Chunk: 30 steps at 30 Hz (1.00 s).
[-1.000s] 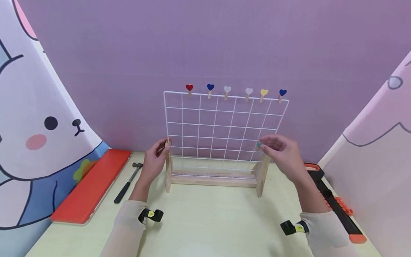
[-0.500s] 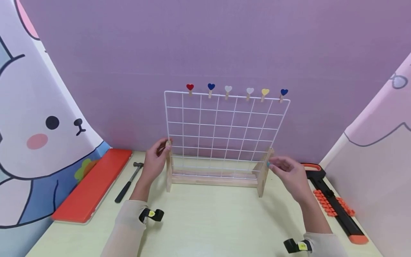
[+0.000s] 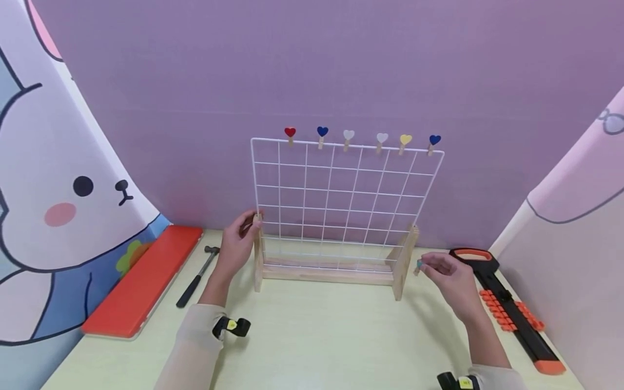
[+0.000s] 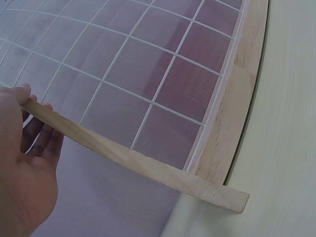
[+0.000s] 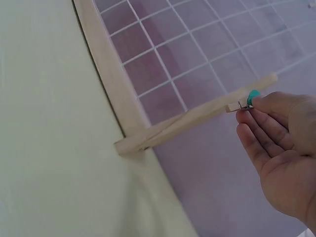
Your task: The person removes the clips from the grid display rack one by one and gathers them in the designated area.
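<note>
A white wire grid (image 3: 341, 192) leans in a wooden stand (image 3: 326, 276) at the middle of the table. Along its top bar sit several small heart clothespins, among them a red one (image 3: 290, 133), a yellow one (image 3: 405, 141) and a dark blue one (image 3: 435, 141). My left hand (image 3: 237, 244) grips the top of the stand's left upright (image 4: 133, 158) between thumb and fingers. Right of the stand, my right hand (image 3: 450, 279) pinches a small wooden clothespin (image 5: 238, 105) with a teal top, apart from the grid. In the right wrist view its other fingers are loosely bent.
A hammer (image 3: 197, 277) and a long red case (image 3: 143, 281) lie at the left. Along the right edge lies a black and orange tool (image 3: 507, 309) with rows of orange pieces. A purple backdrop (image 3: 312, 65) rises behind the stand.
My right hand has moved down and to the right, from in front of the grid's right side to beside the stand, with the clothespin still pinched. My left hand stays on the upright.
</note>
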Each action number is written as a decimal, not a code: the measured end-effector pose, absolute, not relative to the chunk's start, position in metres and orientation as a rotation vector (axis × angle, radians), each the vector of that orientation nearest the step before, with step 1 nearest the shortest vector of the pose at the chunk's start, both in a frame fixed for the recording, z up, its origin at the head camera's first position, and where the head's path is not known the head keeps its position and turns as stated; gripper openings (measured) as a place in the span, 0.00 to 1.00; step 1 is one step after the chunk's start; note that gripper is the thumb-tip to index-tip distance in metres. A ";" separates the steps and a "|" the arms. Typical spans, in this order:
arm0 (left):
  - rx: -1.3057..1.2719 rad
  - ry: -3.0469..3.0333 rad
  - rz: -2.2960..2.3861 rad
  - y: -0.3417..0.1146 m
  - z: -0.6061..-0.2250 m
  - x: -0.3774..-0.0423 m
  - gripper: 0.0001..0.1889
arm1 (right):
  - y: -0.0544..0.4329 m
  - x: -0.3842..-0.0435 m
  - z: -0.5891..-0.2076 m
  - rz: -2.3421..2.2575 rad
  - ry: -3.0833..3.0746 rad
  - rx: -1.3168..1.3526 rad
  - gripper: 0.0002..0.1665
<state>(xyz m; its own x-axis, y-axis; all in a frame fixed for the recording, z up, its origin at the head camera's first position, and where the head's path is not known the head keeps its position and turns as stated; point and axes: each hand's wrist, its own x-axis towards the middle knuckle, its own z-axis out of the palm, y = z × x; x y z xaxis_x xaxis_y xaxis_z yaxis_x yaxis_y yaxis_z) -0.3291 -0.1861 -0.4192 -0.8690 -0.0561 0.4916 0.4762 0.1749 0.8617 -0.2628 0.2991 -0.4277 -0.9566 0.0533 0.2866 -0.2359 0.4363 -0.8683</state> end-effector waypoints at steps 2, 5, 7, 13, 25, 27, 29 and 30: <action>-0.405 -2.051 -1.736 -0.185 -0.420 -0.329 0.22 | 0.303 -0.263 -0.435 1.522 -2.451 0.141 0.22; -0.418 -2.061 -1.731 -0.184 -0.421 -0.329 0.22 | 0.308 -0.265 -0.447 1.529 -2.479 0.127 0.22; -0.419 -2.069 -1.721 -0.183 -0.421 -0.329 0.22 | 0.310 -0.266 -0.452 1.544 -2.480 0.133 0.21; -0.409 -2.050 -1.713 -0.185 -0.421 -0.330 0.22 | 0.311 -0.277 -0.464 1.581 -2.500 0.159 0.20; -0.407 -2.041 -1.692 -0.188 -0.415 -0.329 0.21 | 0.315 -0.289 -0.484 1.577 -2.624 0.072 0.19; -0.407 -2.033 -1.697 -0.187 -0.416 -0.329 0.21 | 0.315 -0.290 -0.487 1.562 -2.652 0.075 0.19; -0.412 -2.029 -1.702 -0.186 -0.418 -0.329 0.21 | 0.317 -0.290 -0.490 1.537 -2.678 0.080 0.18; -0.413 -2.030 -1.705 -0.186 -0.419 -0.329 0.21 | 0.317 -0.289 -0.491 1.516 -2.686 0.080 0.18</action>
<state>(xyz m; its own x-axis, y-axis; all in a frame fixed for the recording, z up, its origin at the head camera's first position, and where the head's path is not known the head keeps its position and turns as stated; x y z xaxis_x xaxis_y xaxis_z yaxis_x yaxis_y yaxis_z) -0.3285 -0.1855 -0.4189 -0.8517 -0.0604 0.5205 0.5022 0.1892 0.8438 -0.2891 0.3175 -0.4905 -0.9971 -0.0175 0.0744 -0.0728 0.5162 -0.8534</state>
